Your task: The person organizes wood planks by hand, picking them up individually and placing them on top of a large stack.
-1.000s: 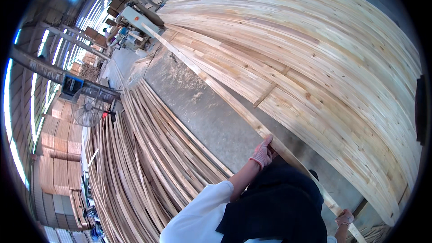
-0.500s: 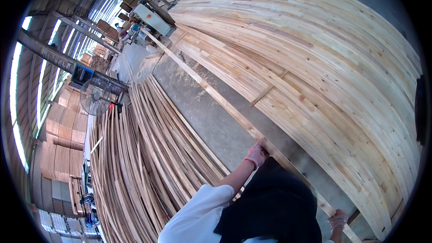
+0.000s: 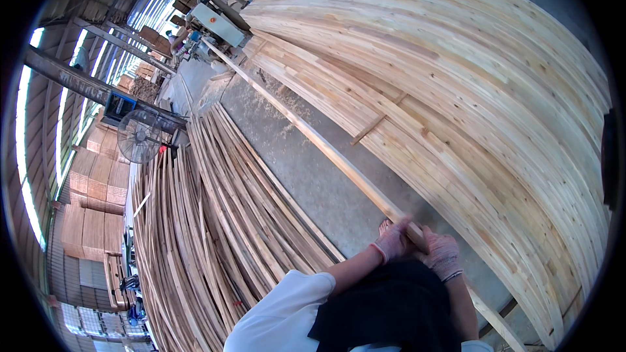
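Timber shed, grey floor [image 3: 306, 176] between board stack [image 3: 456, 91] and slat pile [image 3: 215, 234] | my left hand [image 3: 393, 241] and right hand [image 3: 442, 254] both closed around long strip [image 3: 313, 137] near its close end, beside stack's edge | risk: far end may sag, snagging the stack.

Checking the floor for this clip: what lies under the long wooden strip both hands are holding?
Under the long wooden strip: grey concrete floor scattered with sawdust. Left hand and right hand cover its near part.
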{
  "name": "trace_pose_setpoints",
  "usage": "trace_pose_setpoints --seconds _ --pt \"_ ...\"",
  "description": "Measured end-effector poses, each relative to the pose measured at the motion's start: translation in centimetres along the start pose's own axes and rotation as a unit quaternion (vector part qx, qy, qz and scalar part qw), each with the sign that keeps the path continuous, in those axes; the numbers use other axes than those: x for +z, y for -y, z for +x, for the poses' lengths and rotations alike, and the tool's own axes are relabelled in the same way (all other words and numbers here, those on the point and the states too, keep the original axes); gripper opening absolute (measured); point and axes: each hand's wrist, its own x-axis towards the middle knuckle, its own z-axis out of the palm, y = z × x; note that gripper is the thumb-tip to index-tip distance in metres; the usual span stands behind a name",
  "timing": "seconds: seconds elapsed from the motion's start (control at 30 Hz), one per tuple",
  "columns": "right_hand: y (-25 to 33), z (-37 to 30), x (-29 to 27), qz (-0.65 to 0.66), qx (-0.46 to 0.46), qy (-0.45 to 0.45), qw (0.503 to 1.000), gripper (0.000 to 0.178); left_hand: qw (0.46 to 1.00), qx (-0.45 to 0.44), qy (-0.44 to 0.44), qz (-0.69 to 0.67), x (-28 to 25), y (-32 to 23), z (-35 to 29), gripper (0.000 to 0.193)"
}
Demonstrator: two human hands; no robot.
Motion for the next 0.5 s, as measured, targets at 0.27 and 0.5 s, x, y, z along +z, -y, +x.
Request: trace_pose_setpoints --seconds 0.27,0.5 --pt "-6.1 -8.6 -3.4 0.317 0.133 -0.122 0.931 0.026 0.979 0.126 0.0 -0.162 1.3 -4.7 0.8 0.016" --pt "-19.2 -30.8 -0.9 0.02 0.482 0.019 0.876 0.045 0.985 0.019 0.046 -0.168 2.4 -7.2 -1.7 0.023"
